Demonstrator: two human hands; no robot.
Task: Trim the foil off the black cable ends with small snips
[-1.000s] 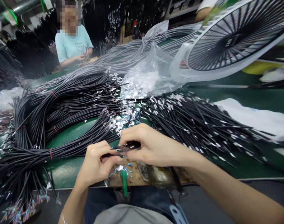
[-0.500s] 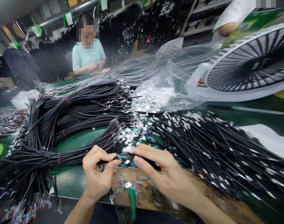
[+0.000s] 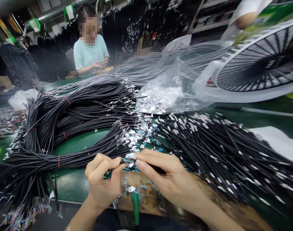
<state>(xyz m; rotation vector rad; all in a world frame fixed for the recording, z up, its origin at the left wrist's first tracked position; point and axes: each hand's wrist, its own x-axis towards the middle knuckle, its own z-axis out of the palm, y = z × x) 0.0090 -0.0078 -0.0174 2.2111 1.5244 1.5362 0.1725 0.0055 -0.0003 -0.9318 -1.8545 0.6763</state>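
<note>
Two hands pinched together

Both work just above the wooden board (image 3: 158, 200). The left hand (image 3: 103, 181) pinches the black wire (image 3: 157, 168) at its end. The right hand (image 3: 168, 181) nips a metal terminal (image 3: 131, 156), fingertips nearly touching.

matt black rubbery cables (image 3: 71, 118), shiny metal terminals (image 3: 134, 138), worn wooden board (image 3: 148, 192)

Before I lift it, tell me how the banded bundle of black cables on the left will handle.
Probably floppy: the cable bundle curves in a loop and droops over the table edge. Likely heavy, with so many strands. Red bands should hold it together.
</note>
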